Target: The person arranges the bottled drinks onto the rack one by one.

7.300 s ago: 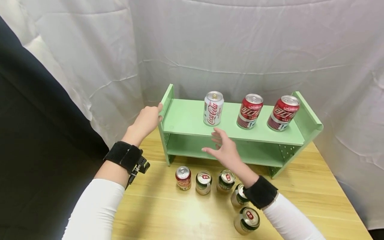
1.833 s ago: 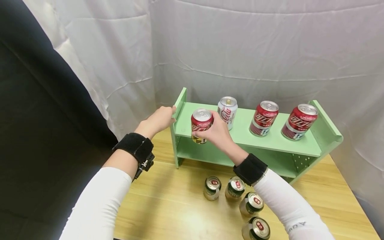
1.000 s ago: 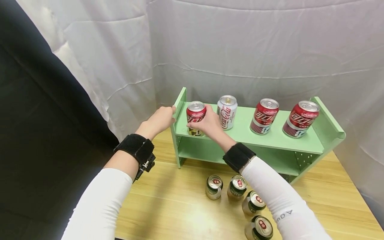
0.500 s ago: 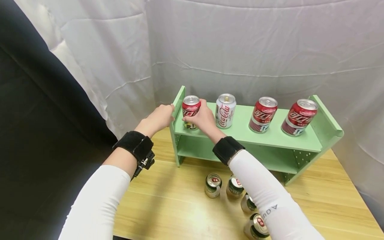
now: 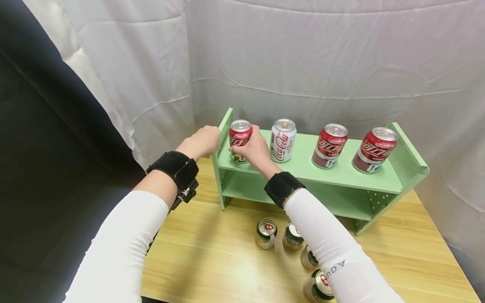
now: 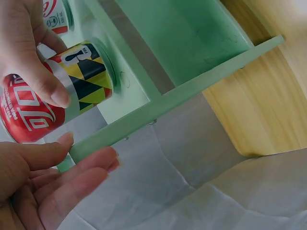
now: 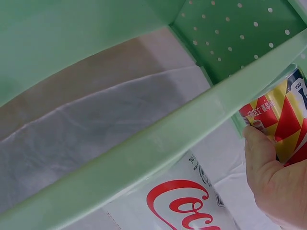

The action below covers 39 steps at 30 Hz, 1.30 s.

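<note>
My right hand (image 5: pixel 255 145) grips a red Coca-Cola can (image 5: pixel 240 132) with a yellow and black patterned lower part, upright at the left end of the green shelf's top board. In the left wrist view, the can (image 6: pixel 33 108) has its base right at the board. My left hand (image 5: pixel 202 141) is at the shelf's left side panel, its thumb and fingers (image 6: pixel 88 165) on either side of the panel edge. To the right along the top board of the green shelf (image 5: pixel 303 147) stand a white Coca-Cola can (image 5: pixel 283 141) and two red cans (image 5: pixel 329 147), (image 5: pixel 375 149).
Several gold and dark green cans (image 5: pixel 266 235) stand on the wooden table (image 5: pixel 212 261) before the shelf, some partly hidden by my right sleeve (image 5: pixel 322 240). The shelf has a lower board (image 5: pixel 244 185). A grey-white curtain (image 5: pixel 322 54) hangs behind; black cloth (image 5: pixel 57 189) lies left.
The red can, earlier on the table, was raised by my right hand, then moved left and back onto the shelf's left end. My left hand has risen slightly at the side panel.
</note>
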### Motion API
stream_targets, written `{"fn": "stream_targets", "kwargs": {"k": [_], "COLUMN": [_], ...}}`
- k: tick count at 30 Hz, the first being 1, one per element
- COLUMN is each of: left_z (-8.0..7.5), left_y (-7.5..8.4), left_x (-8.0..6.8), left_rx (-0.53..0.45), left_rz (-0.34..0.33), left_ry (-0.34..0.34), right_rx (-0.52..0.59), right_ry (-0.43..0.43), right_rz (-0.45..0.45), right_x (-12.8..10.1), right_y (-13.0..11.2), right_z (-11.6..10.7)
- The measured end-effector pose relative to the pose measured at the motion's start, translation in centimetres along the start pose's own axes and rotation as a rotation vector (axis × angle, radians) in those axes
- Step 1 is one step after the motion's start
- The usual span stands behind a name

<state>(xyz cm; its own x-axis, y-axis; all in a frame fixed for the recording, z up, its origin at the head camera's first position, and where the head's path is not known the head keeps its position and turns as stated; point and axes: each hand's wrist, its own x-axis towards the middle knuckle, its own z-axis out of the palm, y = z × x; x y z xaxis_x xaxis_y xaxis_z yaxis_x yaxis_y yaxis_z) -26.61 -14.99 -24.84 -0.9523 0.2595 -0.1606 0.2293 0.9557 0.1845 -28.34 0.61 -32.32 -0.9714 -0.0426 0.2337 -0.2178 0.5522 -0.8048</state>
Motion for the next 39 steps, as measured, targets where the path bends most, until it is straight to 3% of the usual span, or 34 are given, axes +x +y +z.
{"fn": "stream_targets", "kwargs": {"k": [4, 16, 22, 30, 39], "left_z": [-0.2, 0.4, 0.9, 0.5, -0.6], "left_y": [0.3, 0.3, 0.3, 0.2, 0.1], "left_x": [0.1, 0.4, 0.7, 0.5, -0.1], "left_rx": [-0.050, -0.112, -0.130, -0.187, -0.168], "left_rz": [-0.053, -0.077, -0.070, -0.056, -0.068], "left_ry": [-0.039, -0.053, -0.063, -0.048, -0.026], "right_rx": [0.002, 0.070, 0.075, 0.296, 0.324], "right_ry": [-0.010, -0.027, -0.021, -0.060, -0.071], "right_rz": [0.016, 0.025, 0.036, 0.034, 0.017], "right_x": [0.2, -0.9, -2.9, -7.4, -11.3], "right_y": [0.0, 0.7, 1.4, 2.5, 5.8], "right_z": [-0.1, -0.6, -1.7, -4.3, -7.5]}}
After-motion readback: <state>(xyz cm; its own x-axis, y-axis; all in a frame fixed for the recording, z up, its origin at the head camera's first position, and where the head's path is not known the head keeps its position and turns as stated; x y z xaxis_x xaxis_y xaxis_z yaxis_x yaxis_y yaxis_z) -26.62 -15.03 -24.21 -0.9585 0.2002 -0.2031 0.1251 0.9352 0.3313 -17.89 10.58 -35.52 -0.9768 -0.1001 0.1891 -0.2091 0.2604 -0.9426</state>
